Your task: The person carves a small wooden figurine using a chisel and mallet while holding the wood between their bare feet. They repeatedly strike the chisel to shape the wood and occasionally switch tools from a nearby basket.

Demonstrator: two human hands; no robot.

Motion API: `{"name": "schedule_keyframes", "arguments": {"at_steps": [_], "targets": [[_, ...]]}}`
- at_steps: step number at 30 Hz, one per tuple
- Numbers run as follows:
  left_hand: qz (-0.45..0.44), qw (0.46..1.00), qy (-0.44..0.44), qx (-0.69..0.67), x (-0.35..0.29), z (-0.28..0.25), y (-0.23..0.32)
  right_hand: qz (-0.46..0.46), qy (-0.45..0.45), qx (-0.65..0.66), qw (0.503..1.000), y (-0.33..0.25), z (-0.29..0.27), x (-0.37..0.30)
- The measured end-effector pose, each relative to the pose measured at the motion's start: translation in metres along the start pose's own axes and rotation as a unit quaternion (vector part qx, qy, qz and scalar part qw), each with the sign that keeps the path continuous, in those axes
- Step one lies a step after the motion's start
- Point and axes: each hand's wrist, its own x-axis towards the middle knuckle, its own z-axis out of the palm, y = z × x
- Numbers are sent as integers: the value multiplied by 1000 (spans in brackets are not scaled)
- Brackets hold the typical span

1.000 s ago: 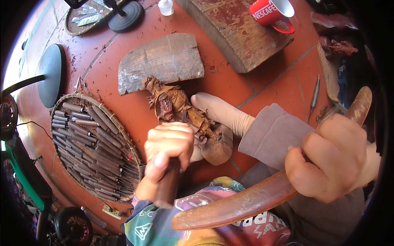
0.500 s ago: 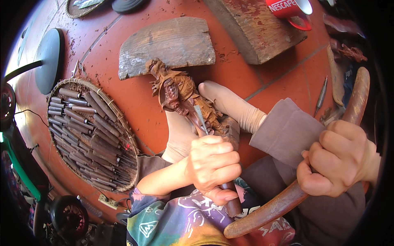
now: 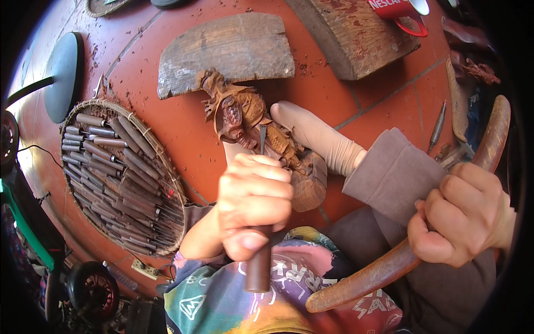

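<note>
Compared with half a second ago, our left hand has shifted leftward and turned the narrow grey-bladed chisel with a round dark-brown handle more upright, so its blade now points at the middle of the carving; we cannot tell whether the tip touches. The intricate reddish-brown wooden carving sits at the scene's centre, just left of the beige-socked foot and near the rough grey half-round plank on the far side. Our left fingers are closed firmly round the chisel's handle. At the right, well apart, our right hand is clenched about the long curved brown wooden bar, whose near end lies right of the chisel.
</note>
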Motion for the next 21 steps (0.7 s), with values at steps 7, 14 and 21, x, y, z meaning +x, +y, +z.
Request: {"name": "schedule_keyframes", "arguments": {"at_steps": [7, 14, 21], "targets": [[64, 955, 7, 290, 3, 42, 19, -58, 59, 41, 996, 20, 10, 2], [68, 958, 47, 273, -3, 63, -10, -50, 10, -9, 999, 14, 10, -8], [83, 961, 101, 244, -8, 61, -18, -53, 9, -28, 998, 14, 11, -8]]}}
